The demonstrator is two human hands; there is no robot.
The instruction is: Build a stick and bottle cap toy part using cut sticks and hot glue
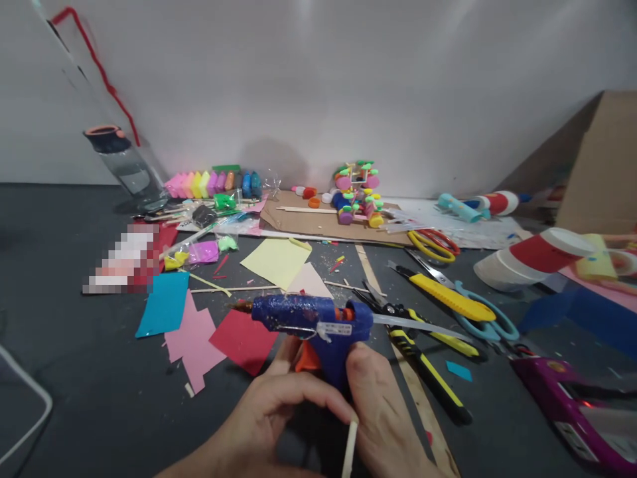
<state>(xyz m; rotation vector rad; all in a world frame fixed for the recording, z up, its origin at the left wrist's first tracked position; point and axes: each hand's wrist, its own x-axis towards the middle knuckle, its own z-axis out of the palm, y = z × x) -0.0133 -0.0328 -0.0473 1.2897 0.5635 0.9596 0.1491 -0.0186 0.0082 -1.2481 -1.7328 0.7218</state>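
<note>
A blue hot glue gun (pixel 298 313) is held level in front of me, its nozzle to the left and a clear glue stick (pixel 423 323) coming out of its back end. My right hand (pixel 381 411) is wrapped round the handle, thumb on the rear side. Below the orange trigger (pixel 308 358), my left hand (pixel 271 405) curls in, its index fingertip against the top of a thin wooden stick (pixel 350 448). The stick's lower end runs out of the frame, and the left thumb's grip is mostly cut off. Paper squares, one red (pixel 245 340), lie beyond the gun.
Pliers (pixel 432 378), a yellow cutter (pixel 450 297) and scissors (pixel 485 318) lie to the right, near paper cups (pixel 537 257) and a purple device (pixel 572 411). A colourful small model (pixel 357 192) stands on cardboard (pixel 298 222) at the back. A bottle (pixel 132 169) stands back left.
</note>
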